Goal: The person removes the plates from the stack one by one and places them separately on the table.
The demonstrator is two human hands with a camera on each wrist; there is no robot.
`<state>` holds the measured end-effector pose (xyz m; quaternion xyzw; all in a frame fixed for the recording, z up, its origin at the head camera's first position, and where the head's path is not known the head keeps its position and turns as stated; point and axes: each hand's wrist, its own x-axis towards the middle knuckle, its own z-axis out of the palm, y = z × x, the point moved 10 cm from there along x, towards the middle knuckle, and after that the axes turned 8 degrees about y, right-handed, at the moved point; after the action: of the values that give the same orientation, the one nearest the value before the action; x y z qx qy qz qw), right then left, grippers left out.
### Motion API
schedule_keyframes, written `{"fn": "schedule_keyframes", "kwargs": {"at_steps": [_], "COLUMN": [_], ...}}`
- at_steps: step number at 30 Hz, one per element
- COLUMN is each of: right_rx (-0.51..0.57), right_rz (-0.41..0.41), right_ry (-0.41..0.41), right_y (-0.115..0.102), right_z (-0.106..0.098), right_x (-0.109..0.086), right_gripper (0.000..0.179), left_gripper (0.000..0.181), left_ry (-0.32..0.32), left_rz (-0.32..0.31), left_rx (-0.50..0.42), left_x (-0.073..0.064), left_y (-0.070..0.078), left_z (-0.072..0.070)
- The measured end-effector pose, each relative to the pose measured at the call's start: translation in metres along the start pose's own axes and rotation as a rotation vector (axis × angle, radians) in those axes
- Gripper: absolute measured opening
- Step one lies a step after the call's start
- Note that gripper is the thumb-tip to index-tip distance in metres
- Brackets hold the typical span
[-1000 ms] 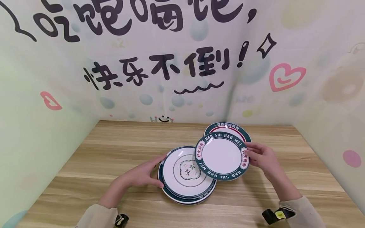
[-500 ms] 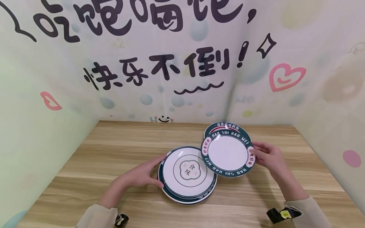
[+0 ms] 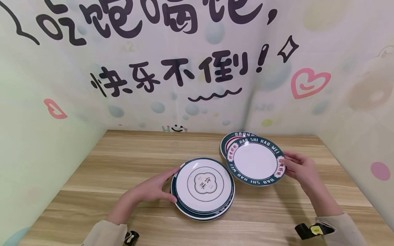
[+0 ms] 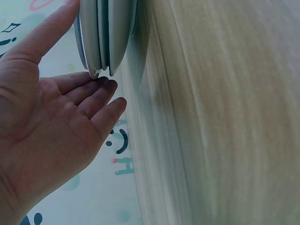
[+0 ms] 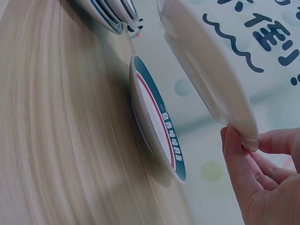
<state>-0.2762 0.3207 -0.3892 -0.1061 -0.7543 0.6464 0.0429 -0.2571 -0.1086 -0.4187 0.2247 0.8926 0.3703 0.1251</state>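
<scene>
My right hand (image 3: pixel 303 171) pinches the right rim of a white plate (image 3: pixel 255 160) with a green lettered border, thumb on top and fingers beneath. The right wrist view shows the pale underside of this plate (image 5: pixel 211 70) raised off the table. Behind and partly under it in the head view lies another plate (image 3: pixel 226 143), with a green border and red ring. To the left is a stack of plates (image 3: pixel 197 201), topped by a white one with a flower-shaped emblem. My left hand (image 3: pixel 154 186) rests at the stack's left edge, its fingers extended and thumb along the rim.
The plates are on a wood-grain table (image 3: pixel 123 153). A printed cloth backdrop (image 3: pixel 172 112) with black lettering rises along the table's back edge, and pale side walls (image 3: pixel 354 136) flank it. Dark bands sit at both wrists beside beige sleeves (image 3: pixel 341 232).
The right hand has carried its plate to the right and slightly back, away from the stack, so it now covers more of the red-ringed plate. The left hand and stack stay put.
</scene>
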Motion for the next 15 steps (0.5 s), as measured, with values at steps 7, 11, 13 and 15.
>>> {"fn": "schedule_keyframes", "kwargs": {"at_steps": [7, 11, 13, 15], "right_rx": [0.053, 0.108, 0.128, 0.155], "right_rz": [0.022, 0.036, 0.037, 0.042], "right_ry": [0.023, 0.036, 0.041, 0.042], "right_y": [-0.001, -0.001, -0.001, 0.000], "right_z": [-0.015, -0.022, -0.025, -0.027], "right_x": [0.002, 0.003, 0.004, 0.005], "right_gripper": [0.022, 0.020, 0.018, 0.017], "left_gripper": [0.106, 0.107, 0.107, 0.107], "left_ry": [0.008, 0.009, 0.007, 0.005], "left_rz": [0.015, 0.019, 0.016, 0.013], "left_rx": [-0.003, -0.002, 0.000, 0.000], "left_x": [0.000, 0.000, 0.000, 0.001], "left_y": [0.001, 0.000, -0.001, -0.001], "left_z": [-0.001, -0.001, -0.001, 0.000]}}
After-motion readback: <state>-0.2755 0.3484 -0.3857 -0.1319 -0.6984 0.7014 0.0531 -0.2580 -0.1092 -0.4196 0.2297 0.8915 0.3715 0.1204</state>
